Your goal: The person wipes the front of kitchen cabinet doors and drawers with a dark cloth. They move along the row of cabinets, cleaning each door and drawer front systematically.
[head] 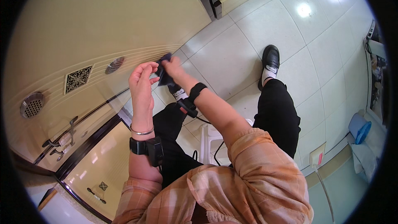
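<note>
My right hand (174, 68) is shut on a dark cloth (164, 70), which hangs below its fingers near the lower part of the cream cabinet door (102, 15). Just to the left my left hand (143, 79) is raised, fingers bent and the thumb apart from them; its fingertips come near the cloth, and whether they touch it I cannot tell. Each wrist wears a black strap with a device. Round metal vents (115, 65) and a square patterned vent (78, 79) are set in the door.
Metal handles (63, 139) stick out from the cabinet at the lower left. Beneath me stands a white plastic stool (208, 137), with black cables beside it. My feet rest on the tiled floor (224, 59). At the right are a blue-lined bin (360, 129) and a wall socket (317, 154) with a cord.
</note>
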Motion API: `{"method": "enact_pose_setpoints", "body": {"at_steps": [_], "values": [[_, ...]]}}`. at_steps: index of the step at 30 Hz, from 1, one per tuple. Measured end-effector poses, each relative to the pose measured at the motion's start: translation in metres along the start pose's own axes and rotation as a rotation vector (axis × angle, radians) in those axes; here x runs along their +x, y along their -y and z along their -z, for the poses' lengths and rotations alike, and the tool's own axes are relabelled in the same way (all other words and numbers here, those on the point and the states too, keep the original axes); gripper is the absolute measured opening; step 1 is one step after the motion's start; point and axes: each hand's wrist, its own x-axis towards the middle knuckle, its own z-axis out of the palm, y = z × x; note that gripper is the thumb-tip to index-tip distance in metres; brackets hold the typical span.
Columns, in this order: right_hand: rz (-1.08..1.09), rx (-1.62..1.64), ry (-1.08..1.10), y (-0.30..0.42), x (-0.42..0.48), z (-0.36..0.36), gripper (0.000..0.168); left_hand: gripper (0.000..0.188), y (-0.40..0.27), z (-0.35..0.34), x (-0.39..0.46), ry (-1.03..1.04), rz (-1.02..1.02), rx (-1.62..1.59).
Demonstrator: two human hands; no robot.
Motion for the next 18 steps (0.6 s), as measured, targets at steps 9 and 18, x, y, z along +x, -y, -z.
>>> {"method": "enact_pose_setpoints", "body": {"at_steps": [9,18], "values": [[0.12,0.117,-0.217,0.007,0.051,0.063,0.031,0.015,-0.013,-0.01,-0.003,0.03,-0.051,-0.029],[0.529,0.217,0.011,0.151,-0.099,0.045,0.017,0.015,-0.003,0.007,-0.006,-0.118,-0.165,-0.224]]}}
